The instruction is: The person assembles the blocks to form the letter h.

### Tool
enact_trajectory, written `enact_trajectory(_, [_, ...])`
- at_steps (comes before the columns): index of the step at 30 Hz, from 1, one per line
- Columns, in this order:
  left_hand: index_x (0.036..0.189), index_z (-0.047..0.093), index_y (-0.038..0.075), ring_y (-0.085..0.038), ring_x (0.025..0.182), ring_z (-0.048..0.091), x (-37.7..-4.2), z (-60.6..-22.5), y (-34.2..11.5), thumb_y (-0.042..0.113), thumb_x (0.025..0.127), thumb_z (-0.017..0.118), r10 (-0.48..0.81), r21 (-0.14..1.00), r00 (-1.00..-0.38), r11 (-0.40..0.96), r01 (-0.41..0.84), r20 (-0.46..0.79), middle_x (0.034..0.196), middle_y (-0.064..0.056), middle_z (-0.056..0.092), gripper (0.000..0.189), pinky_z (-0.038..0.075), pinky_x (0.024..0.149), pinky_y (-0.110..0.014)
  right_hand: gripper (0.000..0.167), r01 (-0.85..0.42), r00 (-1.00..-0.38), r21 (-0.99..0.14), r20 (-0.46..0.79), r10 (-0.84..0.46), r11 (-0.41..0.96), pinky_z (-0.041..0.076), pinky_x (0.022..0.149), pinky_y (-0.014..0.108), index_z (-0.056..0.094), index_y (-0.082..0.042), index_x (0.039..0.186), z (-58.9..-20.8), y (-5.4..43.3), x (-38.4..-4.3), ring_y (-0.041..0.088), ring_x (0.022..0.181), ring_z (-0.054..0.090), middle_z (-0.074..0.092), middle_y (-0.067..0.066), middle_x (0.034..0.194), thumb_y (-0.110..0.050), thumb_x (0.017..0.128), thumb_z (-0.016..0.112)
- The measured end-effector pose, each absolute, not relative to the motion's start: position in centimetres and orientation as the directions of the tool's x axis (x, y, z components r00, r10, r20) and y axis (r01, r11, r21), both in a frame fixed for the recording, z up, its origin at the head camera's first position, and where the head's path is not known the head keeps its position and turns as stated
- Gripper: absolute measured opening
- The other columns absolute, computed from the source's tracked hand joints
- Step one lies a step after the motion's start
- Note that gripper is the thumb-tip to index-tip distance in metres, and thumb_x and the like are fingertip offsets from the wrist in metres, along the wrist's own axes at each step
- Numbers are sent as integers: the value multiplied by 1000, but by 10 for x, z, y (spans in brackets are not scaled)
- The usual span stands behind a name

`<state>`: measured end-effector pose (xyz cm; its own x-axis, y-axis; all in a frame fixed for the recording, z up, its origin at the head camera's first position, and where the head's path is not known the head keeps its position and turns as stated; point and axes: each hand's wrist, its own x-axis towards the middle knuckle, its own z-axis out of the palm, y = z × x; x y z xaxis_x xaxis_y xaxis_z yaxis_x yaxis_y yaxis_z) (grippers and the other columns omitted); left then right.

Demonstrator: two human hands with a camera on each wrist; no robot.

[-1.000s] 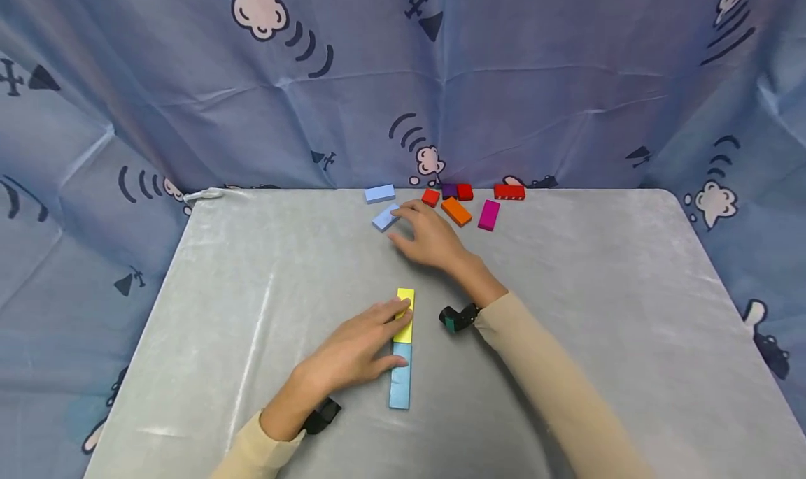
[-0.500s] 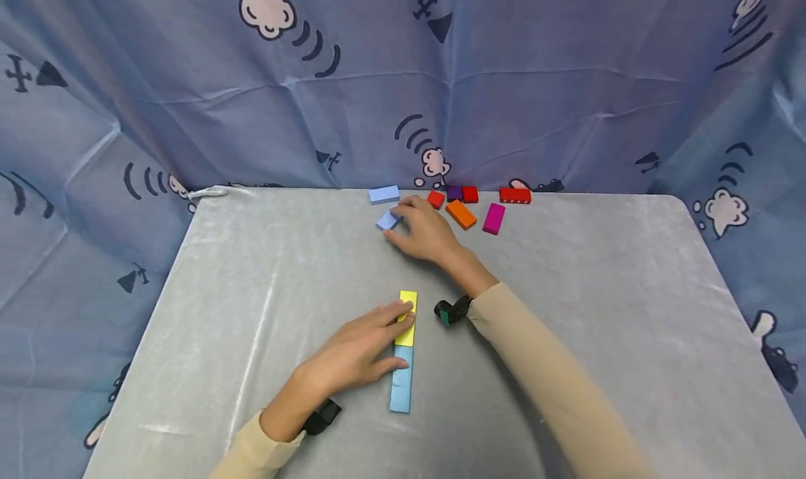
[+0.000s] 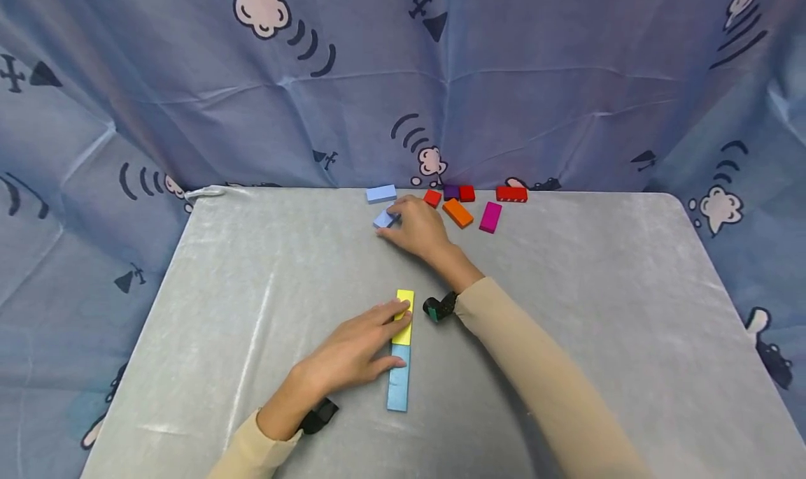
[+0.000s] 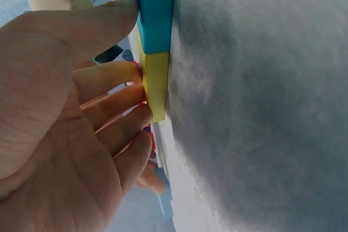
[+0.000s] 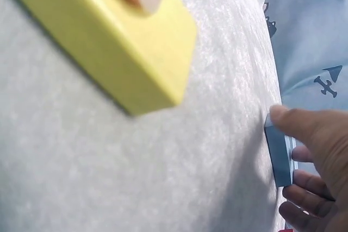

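Observation:
In the head view my left hand [image 3: 349, 349] rests with extended fingers on a yellow block [image 3: 403, 335], its thumb on a sky-blue block [image 3: 398, 388]. The two blocks lie end to end in one line; the left wrist view shows the yellow block [image 4: 156, 88] and turquoise-looking block [image 4: 156, 14] touching. Farther back, my right hand [image 3: 420, 229] pinches a light blue block [image 3: 382, 219] on the table. Seen from the right wrist, the thumb is at one end of this light blue block [image 5: 279, 156] and the fingers are around the other. The hand partly covers it in the head view.
A second light blue block [image 3: 380, 194] lies just behind. To the right are an orange block [image 3: 457, 213], a magenta block [image 3: 490, 217], a purple block [image 3: 451, 191] and several red blocks [image 3: 511, 194]. A patterned curtain [image 3: 535, 101] borders the grey-covered table [image 3: 598, 325].
My right hand has moved slightly left, and its thumb and fingers have closed around the light blue block. The left hand stays on the yellow and sky-blue blocks.

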<state>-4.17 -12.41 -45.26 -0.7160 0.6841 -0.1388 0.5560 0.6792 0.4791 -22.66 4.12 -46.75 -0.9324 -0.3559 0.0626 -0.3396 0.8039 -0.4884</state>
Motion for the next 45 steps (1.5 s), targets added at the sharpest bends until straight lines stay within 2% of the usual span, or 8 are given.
enact_trajectory(11, [157, 49, 4, -28, 160, 38, -43, -451, -125, 38, 97, 78, 695, 470, -708, 670, 574, -125, 169, -12, 41, 75, 35, 132, -43, 52, -323, -929, -478, -1, -369, 817, 59, 108, 45, 71, -6, 136, -461, 42, -222, 31, 125, 66, 65, 16, 143, -31, 92, 83])
enact_trajectory(26, [157, 49, 5, -28, 160, 38, -43, -452, -123, 39, 97, 78, 689, 473, -712, 676, 565, -135, 169, -11, 42, 75, 36, 131, -43, 50, -411, -845, -571, -55, -533, 711, 48, 121, 50, 68, -2, 137, -458, 71, -200, 33, 135, 61, 65, 16, 144, -28, 96, 79])
enact_trajectory(36, [158, 49, 4, -29, 159, 38, -41, -452, -126, 39, 97, 77, 690, 467, -712, 676, 569, -131, 169, -12, 42, 76, 36, 131, -44, 49, -472, -799, -570, -46, -600, 672, 48, 122, 51, 68, -2, 139, -458, 83, -179, 33, 135, 60, 64, 15, 145, -22, 95, 79])
enact_trajectory(45, [157, 49, 4, -29, 159, 38, -42, -451, -125, 38, 97, 77, 690, 473, -712, 675, 566, -133, 169, -12, 42, 75, 36, 131, -44, 51, -491, -792, -537, -54, -609, 686, 46, 124, 50, 66, -4, 144, -458, 91, -170, 32, 140, 58, 62, 14, 149, -21, 97, 77])
